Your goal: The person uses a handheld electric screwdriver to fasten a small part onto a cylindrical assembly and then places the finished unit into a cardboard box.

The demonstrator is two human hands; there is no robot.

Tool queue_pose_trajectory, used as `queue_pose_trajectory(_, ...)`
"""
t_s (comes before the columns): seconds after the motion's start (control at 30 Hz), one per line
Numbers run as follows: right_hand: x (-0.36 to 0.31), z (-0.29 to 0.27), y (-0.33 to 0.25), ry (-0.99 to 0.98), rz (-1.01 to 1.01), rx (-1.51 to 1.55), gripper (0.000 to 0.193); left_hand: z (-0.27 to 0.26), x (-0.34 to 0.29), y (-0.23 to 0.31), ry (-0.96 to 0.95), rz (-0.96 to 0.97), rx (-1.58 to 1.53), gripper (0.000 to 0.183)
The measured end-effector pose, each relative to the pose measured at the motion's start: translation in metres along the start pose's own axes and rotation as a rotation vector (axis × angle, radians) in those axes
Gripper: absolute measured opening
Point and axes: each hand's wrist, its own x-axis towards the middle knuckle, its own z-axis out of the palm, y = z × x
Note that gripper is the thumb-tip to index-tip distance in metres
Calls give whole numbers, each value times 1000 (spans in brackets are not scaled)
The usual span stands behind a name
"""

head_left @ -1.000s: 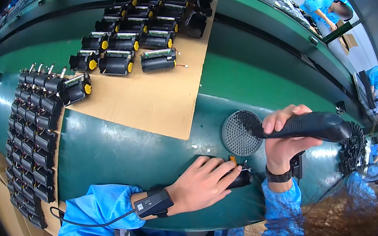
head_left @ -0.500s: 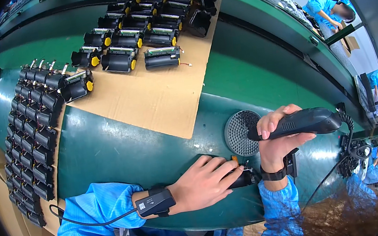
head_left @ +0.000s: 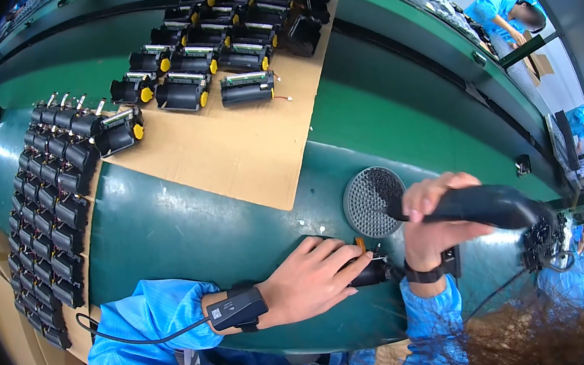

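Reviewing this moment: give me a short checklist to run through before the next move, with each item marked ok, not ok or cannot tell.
1. Black handheld tool in the right hand: ok, gripped above the table.
2. Left hand at the black part: ok, it reaches over the part, covering some of it.
3. Small dark pieces in the round grey dish: ok, bunched toward one side.
4. Tool's front end at the black part: not ok, it appears at the dish's right edge instead.
5. Front end touching the dish: cannot tell from this angle.
6. Piece on the front end: cannot tell, too small and dark.
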Motion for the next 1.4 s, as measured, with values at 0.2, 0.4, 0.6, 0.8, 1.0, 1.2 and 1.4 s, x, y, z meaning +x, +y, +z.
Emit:
queue_pose_trajectory(0.2,-27,1,-60,-85,-98,183,78,-7,0,2,-10,-16,47,58)
queue_pose_trajectory(0.4,-54,-12,-48,-190,-87,158,77,-5,3,4,-11,-25,25,59)
queue_pose_trajectory(0.6,-57,-14,-43,-212,-54,150,79,-5,3,3,-4,-30,26,59)
queue_pose_trajectory(0.8,-60,-14,-41,-206,-23,154,79,-5,2,3,2,-33,16,59)
queue_pose_trajectory(1.0,-59,-9,-37,-208,-38,142,78,-2,2,2,-2,-25,14,60)
queue_pose_trajectory(1.2,-60,-9,-30,-245,-70,125,81,-1,1,1,17,-23,16,61)
queue_pose_trajectory(1.4,-60,-13,-28,-249,-25,103,78,-2,1,-2,24,-22,-5,63)
